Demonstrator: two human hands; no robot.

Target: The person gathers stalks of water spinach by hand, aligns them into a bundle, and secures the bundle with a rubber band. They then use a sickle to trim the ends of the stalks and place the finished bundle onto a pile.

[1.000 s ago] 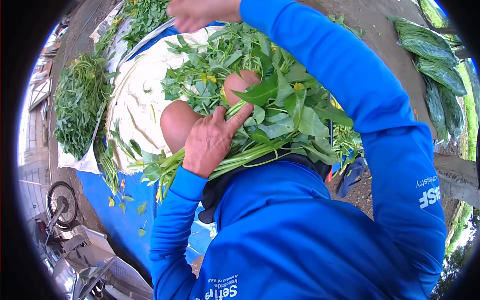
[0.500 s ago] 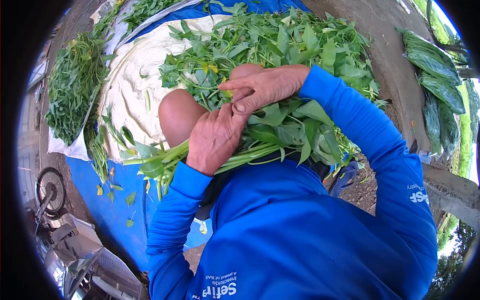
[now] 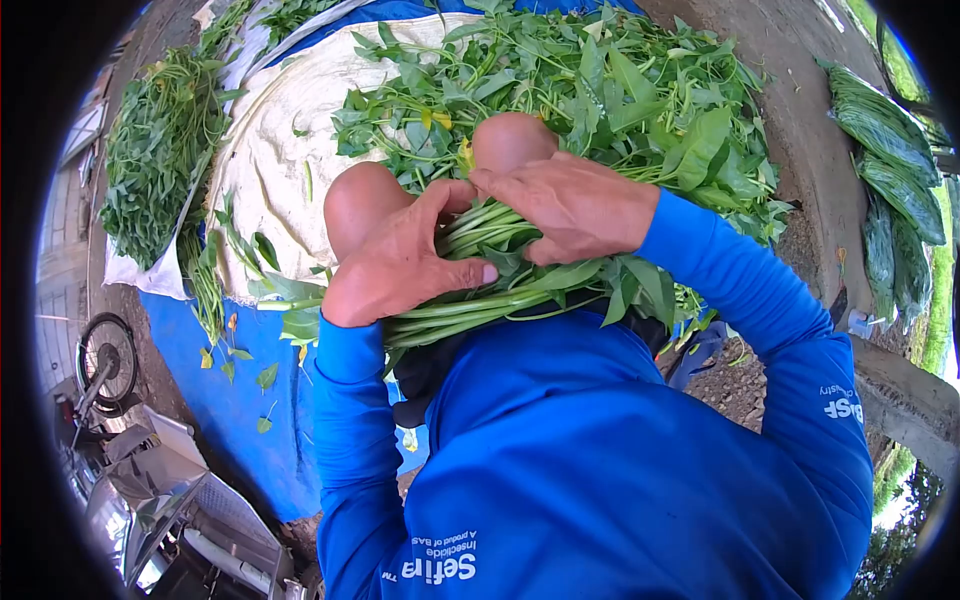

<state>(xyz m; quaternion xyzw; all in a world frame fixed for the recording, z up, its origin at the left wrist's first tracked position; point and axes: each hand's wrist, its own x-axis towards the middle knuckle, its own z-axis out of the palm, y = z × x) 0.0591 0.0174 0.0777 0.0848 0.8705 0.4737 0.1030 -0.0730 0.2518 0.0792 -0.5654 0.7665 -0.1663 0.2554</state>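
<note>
A bunch of water spinach (image 3: 490, 300), with long pale green stems and broad leaves, lies across my lap against the blue shirt. My left hand (image 3: 400, 260) curves round the stem side, its thumb pressed over the front and its fingers over the far side. Close beside it, my right hand (image 3: 575, 205) grips the same bunch from the leafy side, thumb toward me. Partly hidden by the hands, the stems run between them. My bare knees (image 3: 515, 140) rise just beyond.
Loose water spinach (image 3: 620, 100) is heaped beyond my knees on a whitish sack (image 3: 270, 150). A large bundle (image 3: 160, 165) stands at left, above a blue tarp (image 3: 220, 390). Filled plastic bags (image 3: 885, 130) lie at far right. A motorcycle (image 3: 150, 500) is at lower left.
My hands, crossed and touching before, have moved apart and now hold the bunch on both sides. The left thumb has come round the front of the stems. The view has shifted slightly.
</note>
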